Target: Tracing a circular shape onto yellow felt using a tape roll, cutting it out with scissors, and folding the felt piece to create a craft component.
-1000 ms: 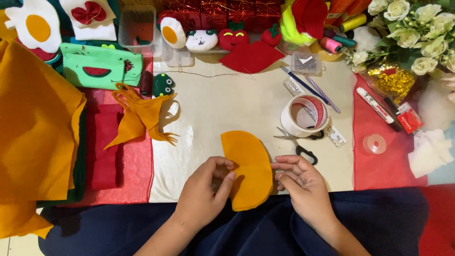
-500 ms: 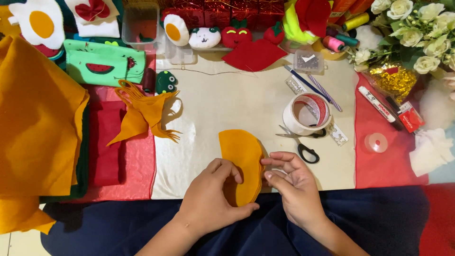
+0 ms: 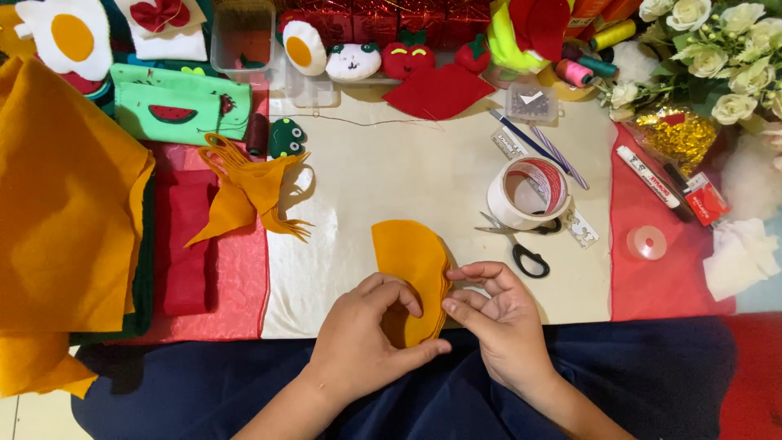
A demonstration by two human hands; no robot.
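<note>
A folded orange felt piece (image 3: pixel 411 257), shaped like a half circle, stands on edge at the near side of the cream table mat (image 3: pixel 383 171). My left hand (image 3: pixel 366 334) grips its lower part, thumb under the bottom edge and fingers curled over the left face. My right hand (image 3: pixel 497 318) pinches the right edge of the same felt with fingertips. Both wrists rest over dark blue cloth (image 3: pixel 652 383) on my lap.
Black-handled scissors (image 3: pixel 521 248) and a white tape roll (image 3: pixel 529 191) lie just right of the felt. Orange felt scraps (image 3: pixel 248 191) and a large orange sheet (image 3: pixel 61 204) are at left. Felt toys, thread spools, markers and white flowers (image 3: pixel 717 49) line the back and right.
The felt piece has been folded narrower and turned more upright. My left hand shifted right and wrapped around its lower part; my right hand closed in on its right edge.
</note>
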